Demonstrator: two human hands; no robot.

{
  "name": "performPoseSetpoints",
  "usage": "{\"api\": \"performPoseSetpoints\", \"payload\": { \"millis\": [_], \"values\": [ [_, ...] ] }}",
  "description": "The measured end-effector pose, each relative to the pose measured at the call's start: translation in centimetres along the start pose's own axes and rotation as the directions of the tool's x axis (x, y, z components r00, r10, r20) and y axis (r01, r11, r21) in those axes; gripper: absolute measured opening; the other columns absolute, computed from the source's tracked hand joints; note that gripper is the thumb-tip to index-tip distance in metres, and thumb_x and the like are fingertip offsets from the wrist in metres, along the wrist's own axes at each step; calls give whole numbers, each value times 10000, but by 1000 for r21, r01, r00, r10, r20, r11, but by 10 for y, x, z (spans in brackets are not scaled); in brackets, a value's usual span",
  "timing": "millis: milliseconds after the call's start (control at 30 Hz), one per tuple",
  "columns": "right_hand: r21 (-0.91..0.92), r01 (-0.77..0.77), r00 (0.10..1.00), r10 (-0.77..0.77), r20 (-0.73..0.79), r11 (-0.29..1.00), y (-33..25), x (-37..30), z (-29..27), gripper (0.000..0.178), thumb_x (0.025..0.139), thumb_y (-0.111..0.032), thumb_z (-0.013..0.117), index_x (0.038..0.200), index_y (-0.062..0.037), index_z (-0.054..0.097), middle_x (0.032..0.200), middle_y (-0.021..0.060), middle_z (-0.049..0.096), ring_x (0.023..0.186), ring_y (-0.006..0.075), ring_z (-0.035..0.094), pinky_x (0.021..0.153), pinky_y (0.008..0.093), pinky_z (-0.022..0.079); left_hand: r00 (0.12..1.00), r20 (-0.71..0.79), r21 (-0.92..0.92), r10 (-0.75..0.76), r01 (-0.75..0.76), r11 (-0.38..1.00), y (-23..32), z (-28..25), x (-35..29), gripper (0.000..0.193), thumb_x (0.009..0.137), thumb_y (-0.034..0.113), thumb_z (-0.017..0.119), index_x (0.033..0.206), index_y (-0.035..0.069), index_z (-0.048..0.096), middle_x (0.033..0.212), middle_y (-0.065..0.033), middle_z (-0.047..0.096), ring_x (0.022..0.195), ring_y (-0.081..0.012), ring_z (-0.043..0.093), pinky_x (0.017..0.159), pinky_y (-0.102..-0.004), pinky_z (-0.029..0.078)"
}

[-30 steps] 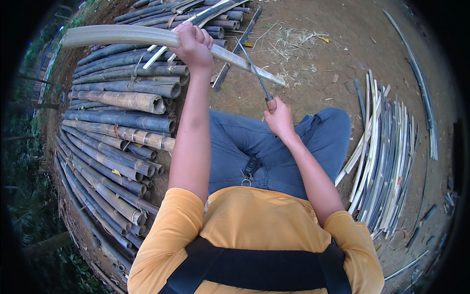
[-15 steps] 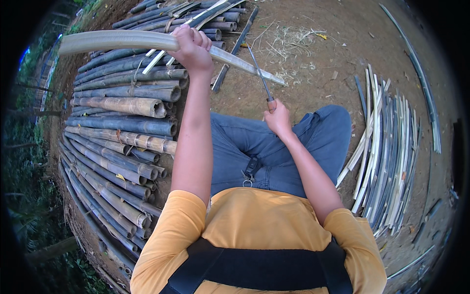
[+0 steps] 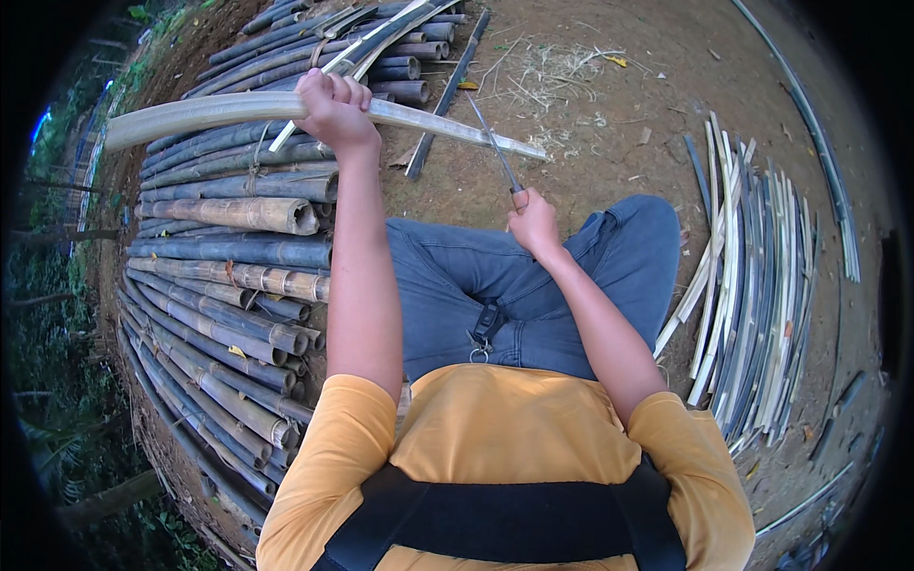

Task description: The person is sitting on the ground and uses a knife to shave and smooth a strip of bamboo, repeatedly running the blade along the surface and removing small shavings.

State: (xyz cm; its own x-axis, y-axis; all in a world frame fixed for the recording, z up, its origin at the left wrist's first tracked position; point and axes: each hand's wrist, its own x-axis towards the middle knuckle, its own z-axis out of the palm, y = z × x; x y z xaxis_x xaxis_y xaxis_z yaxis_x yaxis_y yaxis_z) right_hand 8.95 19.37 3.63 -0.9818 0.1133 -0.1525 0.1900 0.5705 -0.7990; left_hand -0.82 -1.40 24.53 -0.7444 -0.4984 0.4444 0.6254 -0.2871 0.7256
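Note:
My left hand (image 3: pixel 335 112) is closed round a long pale bamboo strip (image 3: pixel 205 111). One end of the strip reaches far left over the bamboo pile, and the other slants down to the right above the ground. In my right hand (image 3: pixel 534 225) is a knife (image 3: pixel 496 143), gripped by its short brown handle. The narrow dark blade points up and to the left and crosses the strip's right part. Whether the edge touches the strip is hard to make out. Both hands are in front of my crossed legs.
Stacked bamboo poles (image 3: pixel 257 250) fill the left side. To the right lies a bundle of split bamboo strips (image 3: pixel 752 285). Pale shavings (image 3: pixel 562 81) litter the dirt ahead, near a dark split piece (image 3: pixel 447 100). A long bamboo length (image 3: pixel 817 133) lies at the far right.
My left hand has moved left along with its grip on the strip. The right hand and knife have shifted slightly left and up.

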Motion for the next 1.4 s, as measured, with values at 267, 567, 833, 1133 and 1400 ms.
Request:
{"api": "performPoseSetpoints", "payload": {
  "millis": [267, 567, 833, 1133, 1400],
  "values": [
    [-10, 33, 988, -32, 150, 999, -34, -23, -20, 234, 829, -138, 641, 1019, -19, 575, 895, 258, 687, 922, 452, 669, 807, 546, 504, 1000, -5, 82, -7, 8, 997, 4, -7, -1, 331, 972, 252, 406, 685, 148, 279, 527, 22, 217, 450, -112, 241, 463, -302, 271],
    [-51, -13, 991, 20, 129, 999, -7, -9, -16, 225, 840, -159, 642, 1009, -33, 563, 905, 260, 685, 911, 458, 666, 799, 546, 512, 999, -45, 16, -21, 22, 1000, 2, -15, 4, 269, 971, 196, 427, 730, 123, 330, 560, 14, 275, 442, -108, 267, 438, -301, 270],
    [-64, -54, 998, 52, -30, 997, 23, 3, 7, 232, 823, -156, 661, 997, -31, 570, 823, 231, 690, 856, 440, 682, 772, 544, 515, 998, 59, 63, -28, 25, 998, 2, 9, 0, 328, 975, 248, 408, 683, 155, 291, 520, 25, 230, 449, -108, 256, 466, -301, 278],
    [51, 51, 996, -54, 67, 997, -2, -8, -17, 229, 828, -143, 656, 994, -17, 563, 820, 236, 689, 836, 454, 679, 760, 523, 524, 994, 111, 2, 1, -1, 1000, -2, 16, 0, 305, 945, 206, 451, 687, 124, 310, 533, 11, 248, 448, -120, 260, 441, -302, 260],
    [34, -79, 997, 79, 17, 996, 15, 0, -5, 212, 838, -137, 647, 991, -24, 554, 845, 252, 686, 866, 462, 671, 776, 526, 522, 995, 98, 78, -7, -1, 997, 4, 22, -5, 352, 962, 229, 408, 649, 154, 267, 530, 21, 235, 452, -112, 271, 460, -299, 283]
  ]
}}
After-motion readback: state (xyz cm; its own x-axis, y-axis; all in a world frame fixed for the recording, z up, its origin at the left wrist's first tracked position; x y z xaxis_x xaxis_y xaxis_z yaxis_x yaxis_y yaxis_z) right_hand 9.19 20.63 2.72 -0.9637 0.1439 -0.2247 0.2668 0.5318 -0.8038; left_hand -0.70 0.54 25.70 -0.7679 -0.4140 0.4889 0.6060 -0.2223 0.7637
